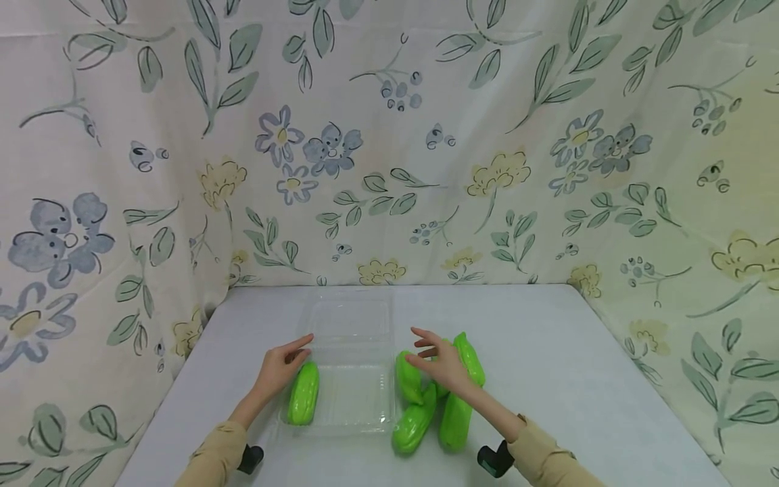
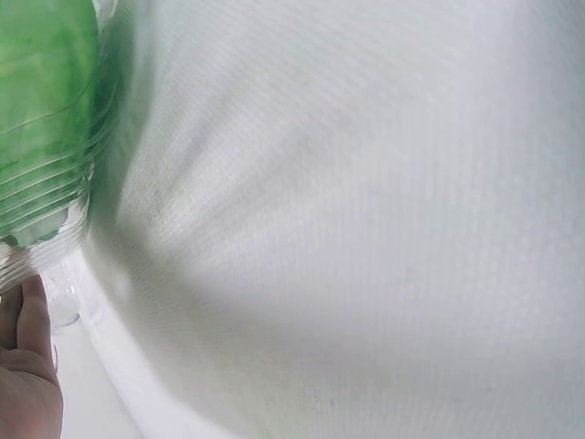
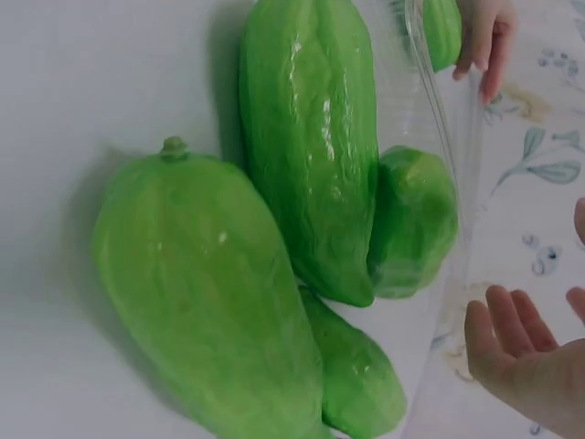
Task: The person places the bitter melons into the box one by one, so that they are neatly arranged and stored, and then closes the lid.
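Observation:
A clear plastic clamshell box (image 1: 356,399) lies unfolded on the table, lid towards the back. One glossy green gourd-like vegetable (image 1: 303,394) lies lengthwise along the left side of its base. At the box's left edge, beside that vegetable's far end, is my left hand (image 1: 276,368); its fairly straight fingers (image 2: 35,320) appear to touch the clear wall. My right hand (image 1: 447,368) hovers over several more green gourd-like vegetables (image 1: 415,427) heaped right of the box. Its fingers are spread and hold nothing. In the right wrist view, a large vegetable (image 3: 206,293) fills the near part.
The white table (image 1: 548,352) carries the box and the vegetables. A floral curtain (image 1: 389,149) hangs behind the table and down both sides. Dark wrist devices (image 1: 496,460) show by each sleeve.

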A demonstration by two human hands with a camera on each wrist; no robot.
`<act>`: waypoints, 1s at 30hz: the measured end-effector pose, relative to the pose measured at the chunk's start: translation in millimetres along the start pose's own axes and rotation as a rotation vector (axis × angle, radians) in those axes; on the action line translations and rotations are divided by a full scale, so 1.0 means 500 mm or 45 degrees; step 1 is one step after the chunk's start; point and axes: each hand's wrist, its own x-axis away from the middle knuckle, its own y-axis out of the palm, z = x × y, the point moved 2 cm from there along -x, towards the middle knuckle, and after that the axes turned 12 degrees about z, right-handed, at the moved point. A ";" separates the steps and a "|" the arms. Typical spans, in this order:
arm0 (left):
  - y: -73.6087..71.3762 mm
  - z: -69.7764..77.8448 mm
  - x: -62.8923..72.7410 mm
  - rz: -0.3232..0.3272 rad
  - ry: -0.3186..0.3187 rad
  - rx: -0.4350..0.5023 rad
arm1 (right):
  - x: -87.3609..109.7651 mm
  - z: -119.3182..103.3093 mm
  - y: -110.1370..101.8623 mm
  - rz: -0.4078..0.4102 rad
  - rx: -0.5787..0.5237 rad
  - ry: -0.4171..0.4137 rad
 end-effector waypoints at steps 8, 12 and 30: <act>0.004 -0.004 -0.002 0.023 0.028 -0.008 | 0.000 0.014 -0.034 0.057 0.024 0.068; 0.005 -0.005 -0.001 0.012 -0.004 -0.010 | -0.002 0.025 -0.056 0.083 0.066 0.069; 0.003 -0.005 -0.002 0.006 -0.005 -0.005 | -0.043 0.107 -0.140 0.213 0.225 0.155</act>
